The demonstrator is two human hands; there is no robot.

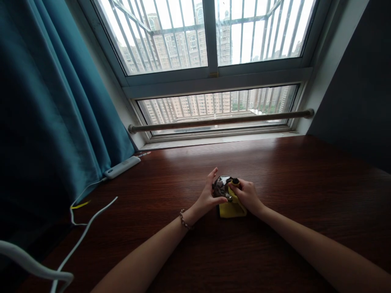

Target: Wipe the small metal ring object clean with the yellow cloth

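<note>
On the brown table, a rounded, shiny silver-and-dark object (222, 187) stands between my two hands. My left hand (208, 195) curves beside its left side, thumb and fingers spread apart; whether the fingers press on it I cannot tell. A braided bracelet circles that wrist. My right hand (248, 196) is closed around a yellow piece with a black round end (235, 181), held against the shiny object's right side. Below them, a flat yellow part (232, 210) with a dark left edge rests on the table. Whether the yellow parts are joined is hidden by my fingers.
The wooden table (305, 211) reaches to a barred window with a horizontal rail (220, 121). A white power strip (122, 167) lies at the left near a blue curtain (82, 114). White cables (88, 226) and a yellow strip (81, 205) lie on the left side.
</note>
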